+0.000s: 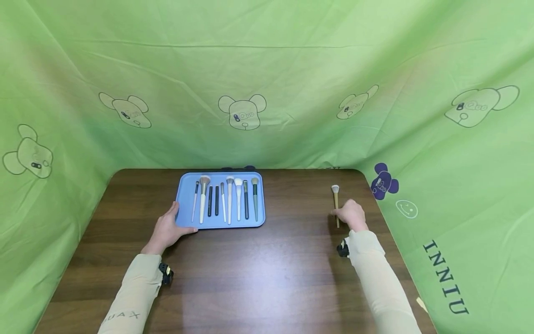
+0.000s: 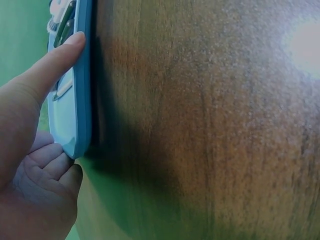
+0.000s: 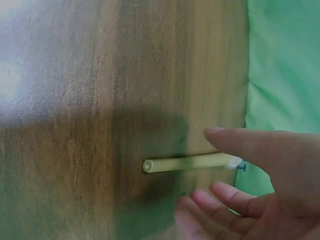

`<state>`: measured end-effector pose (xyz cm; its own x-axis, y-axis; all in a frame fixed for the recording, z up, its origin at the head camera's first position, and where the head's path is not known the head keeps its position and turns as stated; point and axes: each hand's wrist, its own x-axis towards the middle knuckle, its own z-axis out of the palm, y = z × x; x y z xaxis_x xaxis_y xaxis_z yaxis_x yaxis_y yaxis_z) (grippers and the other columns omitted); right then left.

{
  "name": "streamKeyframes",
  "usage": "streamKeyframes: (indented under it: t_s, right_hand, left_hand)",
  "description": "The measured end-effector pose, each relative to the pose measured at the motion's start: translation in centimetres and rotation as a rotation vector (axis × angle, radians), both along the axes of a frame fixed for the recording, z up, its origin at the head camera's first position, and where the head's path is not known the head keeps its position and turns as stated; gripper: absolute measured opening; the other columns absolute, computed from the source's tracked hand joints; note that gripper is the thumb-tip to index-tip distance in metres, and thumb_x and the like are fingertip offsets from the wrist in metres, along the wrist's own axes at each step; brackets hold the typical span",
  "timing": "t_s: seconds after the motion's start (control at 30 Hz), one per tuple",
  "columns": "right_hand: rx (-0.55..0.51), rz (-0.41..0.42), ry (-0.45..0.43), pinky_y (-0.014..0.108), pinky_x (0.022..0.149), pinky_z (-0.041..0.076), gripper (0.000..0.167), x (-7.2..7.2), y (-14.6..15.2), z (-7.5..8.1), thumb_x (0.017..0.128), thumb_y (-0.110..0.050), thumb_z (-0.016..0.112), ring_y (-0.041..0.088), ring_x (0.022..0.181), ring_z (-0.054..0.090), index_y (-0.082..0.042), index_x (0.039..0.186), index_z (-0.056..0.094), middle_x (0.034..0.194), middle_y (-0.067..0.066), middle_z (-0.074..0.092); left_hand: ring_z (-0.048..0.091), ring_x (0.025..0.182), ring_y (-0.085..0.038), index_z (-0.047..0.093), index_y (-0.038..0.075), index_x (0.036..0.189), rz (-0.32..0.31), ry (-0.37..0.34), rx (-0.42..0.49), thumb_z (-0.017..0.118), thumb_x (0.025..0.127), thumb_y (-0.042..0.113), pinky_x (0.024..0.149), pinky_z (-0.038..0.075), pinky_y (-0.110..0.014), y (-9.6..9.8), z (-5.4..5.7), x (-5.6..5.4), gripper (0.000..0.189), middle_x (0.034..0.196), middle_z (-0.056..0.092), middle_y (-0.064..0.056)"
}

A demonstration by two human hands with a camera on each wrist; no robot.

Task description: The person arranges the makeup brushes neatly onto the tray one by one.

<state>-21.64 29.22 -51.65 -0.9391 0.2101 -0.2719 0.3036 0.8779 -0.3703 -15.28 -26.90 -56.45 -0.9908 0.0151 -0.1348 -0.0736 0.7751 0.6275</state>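
Observation:
A blue tray (image 1: 189,178) lies at the back left of the table, with several makeup brushes side by side on it. At its near left corner, my left hand (image 1: 168,230) holds the tray, thumb along the front rim and fingers at the left side. The left wrist view shows the thumb (image 2: 62,56) over the rim and the other fingers (image 2: 52,162) bent against the corner. A single makeup brush (image 1: 336,200) with a yellowish handle and pale bristles lies at the right. My right hand (image 1: 352,215) is around its handle (image 3: 187,161), thumb and fingers spread on either side.
The brown wooden table (image 1: 258,278) is bordered at the back and sides by a green printed cloth (image 1: 292,60). Each wrist carries a small black device, one on the left sleeve (image 1: 166,273) and one on the right (image 1: 343,248).

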Motion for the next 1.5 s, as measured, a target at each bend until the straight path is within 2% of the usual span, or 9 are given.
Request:
streamKeyframes:
  t_s: [0.2, 0.47, 0.67, 0.9, 1.17, 1.3, 1.5]
  right_hand:
    - [0.018, 0.038, -0.027, 0.051, 0.074, 0.052, 0.033, 0.2, 0.3, -0.2, 0.086, -0.026, 0.076, 0.037, 0.078, 0.061, -0.003, 0.069, 0.060, 0.073, 0.014, 0.061]
    - [-0.016, 0.016, -0.039, 0.038, 0.062, 0.050, 0.020, 0.3, 0.3, -0.5, 0.085, -0.016, 0.075, 0.023, 0.059, 0.065, -0.003, 0.072, 0.069, 0.058, 0.005, 0.065]
    - [0.006, 0.017, -0.040, 0.040, 0.068, 0.054, 0.018, 0.3, 0.2, -0.8, 0.085, -0.013, 0.073, 0.023, 0.059, 0.066, -0.004, 0.071, 0.068, 0.057, 0.004, 0.064]
    - [-0.027, 0.000, -0.026, 0.044, 0.076, 0.056, 0.010, 0.4, 0.0, -0.8, 0.085, -0.009, 0.071, 0.021, 0.055, 0.068, 0.001, 0.081, 0.072, 0.064, 0.008, 0.066]
    - [-0.006, 0.035, 0.008, 0.048, 0.075, 0.053, 0.023, 0.3, 0.2, -1.0, 0.088, -0.013, 0.063, 0.030, 0.067, 0.069, -0.003, 0.068, 0.071, 0.051, -0.001, 0.061]
    - [-0.027, 0.037, 0.063, 0.049, 0.073, 0.051, 0.030, 0.1, 0.4, -1.4, 0.091, -0.016, 0.062, 0.036, 0.076, 0.068, -0.004, 0.064, 0.070, 0.052, 0.000, 0.061]
    - [-0.057, 0.029, 0.120, 0.051, 0.075, 0.050, 0.027, -0.1, 0.2, -1.5, 0.094, -0.018, 0.062, 0.038, 0.080, 0.068, -0.001, 0.077, 0.073, 0.058, 0.001, 0.064]
  left_hand:
    - [0.022, 0.145, -0.052, 0.014, -0.016, 0.155, -0.001, 0.007, -0.002, 0.090, 0.077, 0.038, 0.114, 0.027, -0.060, 0.0, 0.1, 0.0, 0.121, 0.160, 0.014, -0.036]
    - [0.021, 0.145, -0.052, 0.013, -0.016, 0.155, 0.001, 0.000, 0.003, 0.090, 0.078, 0.036, 0.114, 0.027, -0.060, -0.1, 0.1, 0.1, 0.120, 0.160, 0.013, -0.036]
    - [0.020, 0.146, -0.051, 0.012, -0.015, 0.155, 0.003, -0.007, 0.006, 0.090, 0.078, 0.036, 0.114, 0.026, -0.060, -0.1, -0.1, 0.1, 0.121, 0.161, 0.012, -0.035]
    - [0.021, 0.144, -0.053, 0.013, -0.016, 0.155, -0.003, 0.006, -0.004, 0.090, 0.077, 0.038, 0.114, 0.027, -0.061, -0.1, 0.0, 0.0, 0.122, 0.160, 0.012, -0.037]
    - [0.022, 0.145, -0.052, 0.013, -0.015, 0.155, 0.006, -0.003, -0.004, 0.090, 0.077, 0.038, 0.114, 0.027, -0.060, 0.1, -0.1, 0.0, 0.121, 0.160, 0.013, -0.036]
    - [0.023, 0.144, -0.052, 0.014, -0.016, 0.155, 0.005, 0.008, -0.013, 0.090, 0.078, 0.037, 0.114, 0.028, -0.059, 0.0, -0.1, -0.1, 0.121, 0.160, 0.014, -0.036]
    - [0.023, 0.144, -0.052, 0.014, -0.016, 0.155, 0.007, 0.003, -0.017, 0.090, 0.078, 0.037, 0.114, 0.028, -0.059, 0.0, 0.0, -0.1, 0.121, 0.160, 0.014, -0.036]
